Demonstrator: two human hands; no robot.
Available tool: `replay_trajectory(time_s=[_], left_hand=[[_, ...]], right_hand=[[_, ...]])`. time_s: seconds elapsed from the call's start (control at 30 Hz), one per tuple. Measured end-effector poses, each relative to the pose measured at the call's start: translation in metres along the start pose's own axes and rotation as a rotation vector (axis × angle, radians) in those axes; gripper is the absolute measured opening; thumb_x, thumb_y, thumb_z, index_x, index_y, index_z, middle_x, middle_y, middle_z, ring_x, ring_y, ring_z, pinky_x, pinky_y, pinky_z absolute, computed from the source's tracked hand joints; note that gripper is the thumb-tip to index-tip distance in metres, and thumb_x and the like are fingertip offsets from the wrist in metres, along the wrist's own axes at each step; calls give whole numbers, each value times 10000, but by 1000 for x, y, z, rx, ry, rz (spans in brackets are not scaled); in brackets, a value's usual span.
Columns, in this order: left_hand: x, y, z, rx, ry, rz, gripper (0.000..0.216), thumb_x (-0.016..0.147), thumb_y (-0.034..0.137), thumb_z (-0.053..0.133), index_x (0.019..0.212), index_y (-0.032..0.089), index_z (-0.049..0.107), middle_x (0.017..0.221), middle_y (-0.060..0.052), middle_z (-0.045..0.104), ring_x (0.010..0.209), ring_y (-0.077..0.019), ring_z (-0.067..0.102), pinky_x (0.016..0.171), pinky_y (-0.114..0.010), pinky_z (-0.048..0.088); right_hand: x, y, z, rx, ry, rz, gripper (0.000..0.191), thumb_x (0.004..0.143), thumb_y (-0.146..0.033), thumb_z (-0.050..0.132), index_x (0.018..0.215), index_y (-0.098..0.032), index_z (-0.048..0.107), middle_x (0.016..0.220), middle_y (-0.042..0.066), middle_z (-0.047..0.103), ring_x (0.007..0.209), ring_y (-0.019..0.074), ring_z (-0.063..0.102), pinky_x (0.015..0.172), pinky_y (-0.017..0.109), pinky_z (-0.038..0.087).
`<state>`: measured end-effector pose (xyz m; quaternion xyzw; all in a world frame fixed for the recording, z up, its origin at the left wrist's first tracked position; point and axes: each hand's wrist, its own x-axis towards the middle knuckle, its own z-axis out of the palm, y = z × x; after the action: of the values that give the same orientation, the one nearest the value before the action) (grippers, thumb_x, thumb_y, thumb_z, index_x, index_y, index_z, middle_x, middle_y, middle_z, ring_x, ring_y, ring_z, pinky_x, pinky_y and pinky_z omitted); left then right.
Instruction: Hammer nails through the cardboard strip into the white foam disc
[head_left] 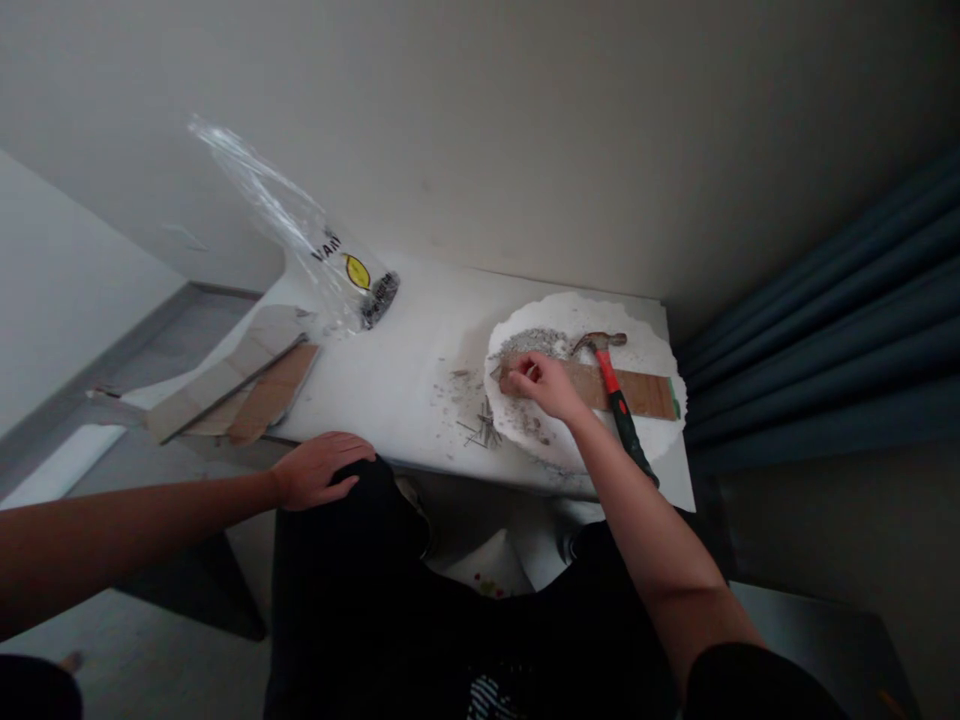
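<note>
My left hand [324,470] lies flat over my knee, fingers stretched out and holding nothing. Over the left end of a brown cardboard strip [649,392] is my right hand [541,382], its thumb and fingers curled together. Whatever they may pinch is too small to make out. The strip rests on a round white mat [660,350] with a ragged edge. Across the strip lies a claw hammer [609,375] with a red and black handle. Grey crumbs [536,342] are heaped just behind my right hand, and several loose nails [486,430] lie left of the mat.
A clear plastic bag [322,250] with a yellow printed mark stands at the back left of the white table [375,400]. Folded cardboard pieces [240,385] overhang the table's left end. A wall rises behind, and a blue-green curtain [825,310] hangs at right.
</note>
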<state>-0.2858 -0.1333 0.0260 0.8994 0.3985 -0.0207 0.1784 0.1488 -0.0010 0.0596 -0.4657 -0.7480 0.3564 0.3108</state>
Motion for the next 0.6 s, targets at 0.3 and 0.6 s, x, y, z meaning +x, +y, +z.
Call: replay_trajectory(time_s=[0.3,0.6], left_hand=[[0,1,0,3,15,15,338,939,380,492,1185,226,664,1210,-88,731,1141,-263,654,1075,-416,473],[1,5,-4,8,8,-1,344,935,380,484,1177,221,671,1197,-98,731,1134,-270,655,1062,-423,481]], right_hand=[[-5,23,-36,-628,-151,184,90,931,-178,600,918,-176,688,1006,92,755,920,207,656,754,267,430],[-3,23,-29,-692,-179,229,131,932,-219,608,999,-166,707,1055,126,770,947,247,685,739,292,449]])
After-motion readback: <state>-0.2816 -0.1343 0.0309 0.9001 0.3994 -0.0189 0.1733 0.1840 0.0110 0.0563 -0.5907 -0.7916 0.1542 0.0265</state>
